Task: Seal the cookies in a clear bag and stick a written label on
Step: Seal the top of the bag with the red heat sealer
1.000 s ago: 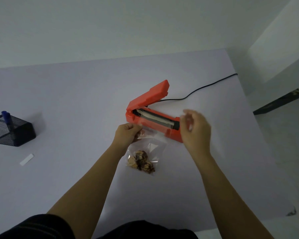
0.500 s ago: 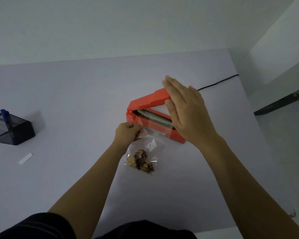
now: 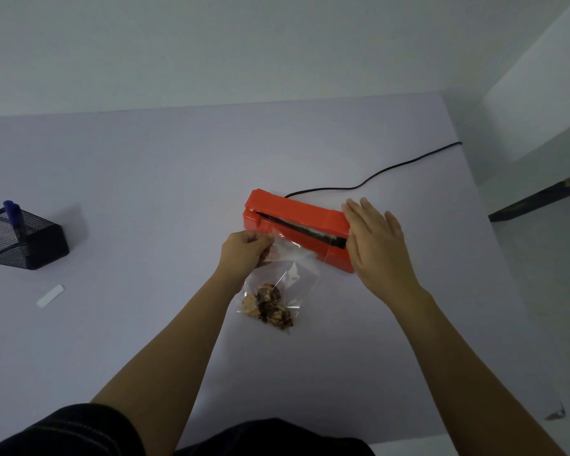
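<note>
A clear bag lies on the white table with several brown cookies bunched at its near end. Its open far end lies in the jaw of an orange heat sealer. My left hand pinches the bag's left edge just in front of the sealer. My right hand lies flat, fingers straight, pressing down on the right end of the sealer's lid, which is lowered almost fully onto the bag. A small white label strip lies on the table at the left.
A black mesh pen holder with a blue marker stands at the far left. The sealer's black cord runs back right off the table. The table's right edge drops to the floor.
My right hand moved from above the bag onto the raised lid and pushed it down. The lid has swung from open to nearly flat over the bag. My left hand kept its pinch.
</note>
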`<state>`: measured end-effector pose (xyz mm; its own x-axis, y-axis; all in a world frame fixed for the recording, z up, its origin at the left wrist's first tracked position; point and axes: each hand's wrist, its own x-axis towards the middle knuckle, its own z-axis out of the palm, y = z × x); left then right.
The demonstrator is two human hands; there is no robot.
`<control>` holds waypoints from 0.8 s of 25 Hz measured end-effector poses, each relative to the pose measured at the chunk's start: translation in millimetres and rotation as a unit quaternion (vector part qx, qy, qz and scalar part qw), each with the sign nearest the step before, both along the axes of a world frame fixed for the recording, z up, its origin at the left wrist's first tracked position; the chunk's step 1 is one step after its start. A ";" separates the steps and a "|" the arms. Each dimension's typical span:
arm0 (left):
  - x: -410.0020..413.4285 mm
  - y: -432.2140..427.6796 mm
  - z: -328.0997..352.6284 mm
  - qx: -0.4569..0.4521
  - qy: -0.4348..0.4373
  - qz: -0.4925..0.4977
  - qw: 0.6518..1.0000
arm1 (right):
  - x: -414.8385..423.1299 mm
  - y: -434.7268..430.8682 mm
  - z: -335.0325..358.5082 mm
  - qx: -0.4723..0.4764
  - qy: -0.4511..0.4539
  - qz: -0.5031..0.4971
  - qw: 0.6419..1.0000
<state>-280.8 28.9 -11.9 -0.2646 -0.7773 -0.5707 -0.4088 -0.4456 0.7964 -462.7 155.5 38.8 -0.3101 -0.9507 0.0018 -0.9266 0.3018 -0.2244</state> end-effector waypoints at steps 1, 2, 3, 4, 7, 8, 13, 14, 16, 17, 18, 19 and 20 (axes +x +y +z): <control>0.2 0.2 0.2 0.000 0.000 0.001 1.000 | 1.1 -0.2 -5.0 0.019 -0.017 -0.005 1.000; 0.4 0.4 0.1 0.000 0.002 0.001 1.000 | 2.2 -1.1 -9.3 0.033 -0.037 -0.014 0.999; 0.6 0.6 0.4 0.001 0.003 0.001 1.000 | 3.5 -2.6 -12.6 0.041 -0.056 -0.026 0.997; 0.6 1.0 0.8 0.000 0.003 0.000 1.000 | 4.5 -4.0 -16.2 0.049 -0.067 -0.038 0.996; 0.0 1.6 3.2 -0.002 0.005 -0.003 1.000 | 5.6 -6.3 -26.8 0.082 -0.057 -0.050 0.994; 0.0 1.5 3.7 0.000 0.008 -0.002 1.000 | 6.0 -6.5 -29.3 0.086 -0.051 -0.051 0.994; 2.1 1.3 3.6 0.018 0.022 0.002 1.000 | 9.8 -8.5 -36.4 0.080 -0.043 -0.062 0.994; 2.5 0.6 3.2 0.023 0.025 0.002 0.999 | 9.5 -8.6 -37.9 0.075 -0.040 -0.063 0.994; 3.3 0.0 2.0 0.028 0.030 0.000 0.999 | 7.9 -8.5 -40.5 0.075 -0.032 -0.057 0.995; 3.8 -0.8 1.5 0.030 0.031 -0.003 0.999 | 7.5 -8.9 -41.4 0.075 -0.032 -0.055 0.995; 4.5 -1.2 0.5 0.032 0.032 -0.007 0.999 | 7.7 -8.7 -42.1 0.077 -0.032 -0.056 0.995; 5.1 -1.1 -0.9 0.034 0.034 -0.009 0.999 | 7.9 -8.8 -42.7 0.079 -0.031 -0.058 0.995; 5.2 -0.5 -1.9 0.035 0.038 -0.007 0.999 | 7.9 -9.0 -43.0 0.079 -0.030 -0.059 0.995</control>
